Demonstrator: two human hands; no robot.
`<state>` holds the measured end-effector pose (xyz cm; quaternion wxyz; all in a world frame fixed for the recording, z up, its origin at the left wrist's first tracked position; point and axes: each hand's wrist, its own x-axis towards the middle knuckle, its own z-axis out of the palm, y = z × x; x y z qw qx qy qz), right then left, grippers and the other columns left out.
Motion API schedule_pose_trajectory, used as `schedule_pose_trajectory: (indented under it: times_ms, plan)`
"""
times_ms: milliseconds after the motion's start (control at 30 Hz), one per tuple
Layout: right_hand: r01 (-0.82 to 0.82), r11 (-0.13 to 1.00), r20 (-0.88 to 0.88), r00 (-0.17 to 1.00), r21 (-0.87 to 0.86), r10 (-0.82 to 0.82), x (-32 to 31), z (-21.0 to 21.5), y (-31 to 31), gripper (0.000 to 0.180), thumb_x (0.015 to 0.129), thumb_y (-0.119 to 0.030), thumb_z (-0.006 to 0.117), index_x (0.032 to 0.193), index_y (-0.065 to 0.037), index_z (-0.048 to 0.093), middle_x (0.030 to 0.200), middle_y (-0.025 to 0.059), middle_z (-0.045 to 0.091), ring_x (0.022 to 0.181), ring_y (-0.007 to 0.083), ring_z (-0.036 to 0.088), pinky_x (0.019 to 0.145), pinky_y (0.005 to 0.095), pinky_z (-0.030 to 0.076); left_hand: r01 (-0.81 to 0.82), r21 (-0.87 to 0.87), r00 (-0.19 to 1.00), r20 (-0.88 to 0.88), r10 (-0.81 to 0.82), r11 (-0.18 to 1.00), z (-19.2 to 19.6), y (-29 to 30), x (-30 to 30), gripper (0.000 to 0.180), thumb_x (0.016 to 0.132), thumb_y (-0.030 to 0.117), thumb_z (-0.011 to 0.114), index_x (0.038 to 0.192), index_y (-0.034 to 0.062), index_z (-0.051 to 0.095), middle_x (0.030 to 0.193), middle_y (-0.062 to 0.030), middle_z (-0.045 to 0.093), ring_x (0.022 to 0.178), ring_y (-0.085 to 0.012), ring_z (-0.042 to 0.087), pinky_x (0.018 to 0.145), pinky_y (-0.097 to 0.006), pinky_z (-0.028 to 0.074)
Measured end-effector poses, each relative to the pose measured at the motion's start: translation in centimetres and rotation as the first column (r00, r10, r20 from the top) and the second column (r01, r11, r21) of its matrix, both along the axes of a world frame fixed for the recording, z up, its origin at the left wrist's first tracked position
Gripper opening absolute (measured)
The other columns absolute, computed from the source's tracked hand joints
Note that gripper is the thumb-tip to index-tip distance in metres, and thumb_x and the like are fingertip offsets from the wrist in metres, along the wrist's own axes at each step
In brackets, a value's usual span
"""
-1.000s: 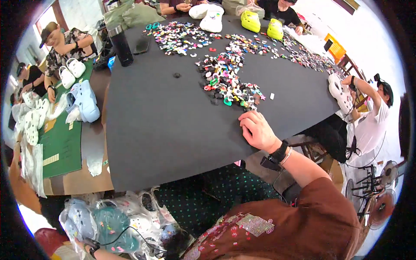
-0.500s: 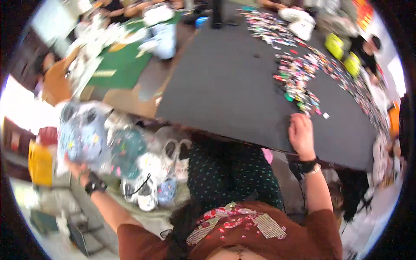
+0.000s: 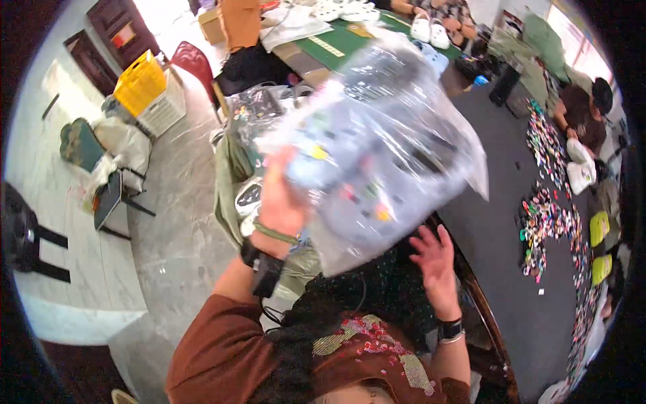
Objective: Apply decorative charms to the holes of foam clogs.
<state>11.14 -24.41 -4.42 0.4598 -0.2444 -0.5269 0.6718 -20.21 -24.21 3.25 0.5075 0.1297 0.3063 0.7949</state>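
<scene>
My left hand (image 3: 279, 209) grips the left edge of a clear plastic bag (image 3: 464, 158), raised in front of me. Inside is a pair of light blue clogs (image 3: 367, 202) with small yellow, pink and green charms on them. Blur softens the bag and my left fingers. Below the bag's right side, my right hand (image 3: 436, 269) is open, its fingers spread and nothing in them. Under and behind the bag, partly hidden by it, a green cloth sack (image 3: 232, 195) holds more clogs, among them a white clog (image 3: 249, 196).
To the right is a dark table (image 3: 491, 222) strewn with many small colourful charms (image 3: 538, 225). A co-worker (image 3: 584, 114) sits at its far side. White clogs (image 3: 431, 30) rest on a green table (image 3: 330, 47) ahead. Yellow crates (image 3: 140, 84) and a chair (image 3: 118, 195) stand left.
The view has turned left. My left hand has brought the bagged blue clogs up from the left to in front of me. My right hand has come off the table edge, its fingers now spread.
</scene>
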Motion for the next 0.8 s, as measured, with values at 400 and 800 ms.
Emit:
schedule_pose_trajectory:
  times_ms: [400, 800]
  plan:
    - [0.223, 0.911, -0.22, 0.925, -0.347, -0.31, 8.3, -5.3, -5.4, 0.074, 0.083, -0.034, 0.07, 0.141, -0.002, 0.038, 0.136, 0.0132, 0.052, 0.121, 0.0304, 0.055, 0.103, 0.0503, 0.045, 0.646, 0.047, 0.762, 0.024, -0.647, 0.762, -1.6, -2.1, 9.5, 0.055, 0.093, 0.025, 0.064, 0.141, 0.0069, 0.044, 0.132, -0.0081, 0.059, 0.12, -0.0205, 0.058, 0.106, -0.038, 0.043]
    - [0.314, 0.821, -0.235, 0.854, -0.477, -0.464, 11.7, -1.7, -8.1, 0.082, 0.079, -0.033, 0.079, 0.143, -0.007, 0.035, 0.133, 0.0095, 0.052, 0.121, 0.0293, 0.053, 0.105, 0.048, 0.042, 0.721, -0.24, 0.609, -0.227, -0.76, 0.65, -2.2, -0.7, 14.0, 0.055, 0.088, 0.011, 0.064, 0.138, 0.0004, 0.044, 0.129, -0.0121, 0.058, 0.118, -0.0272, 0.058, 0.103, -0.041, 0.045]
